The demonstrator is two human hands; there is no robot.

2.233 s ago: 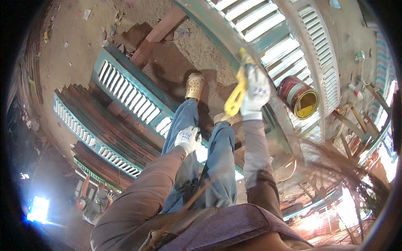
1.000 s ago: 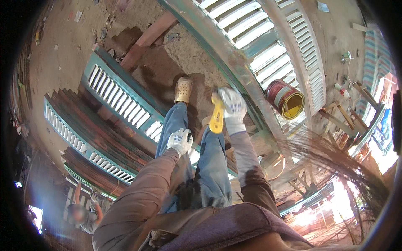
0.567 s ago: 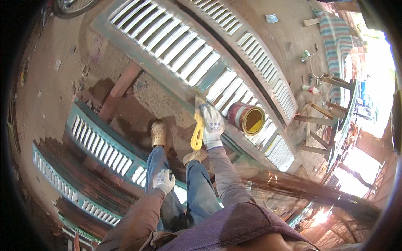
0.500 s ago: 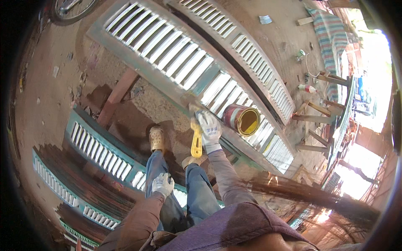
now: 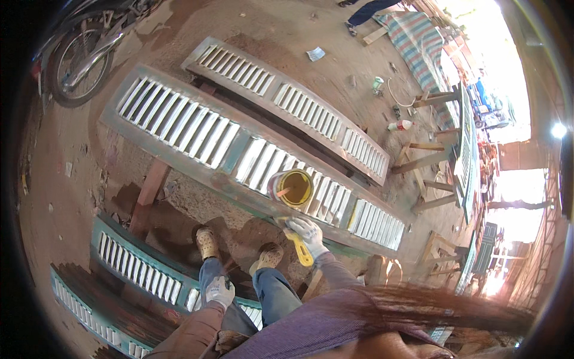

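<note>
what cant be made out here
Head view:
Yellow-handled tool: tip, too small and blurred.
Right hand: palm, hidden by its own back.
Shutter slats: some, hidden behind the tin.
Motorcycle: partly cut off by the dark rim.
Bystander: upper body, cut off by the top edge.

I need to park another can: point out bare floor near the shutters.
Free: floor between motorbike and far shutter; also between that shutter and the paper. Crowded: the near shutter around the can and right hand; floor by the bottle.
</note>
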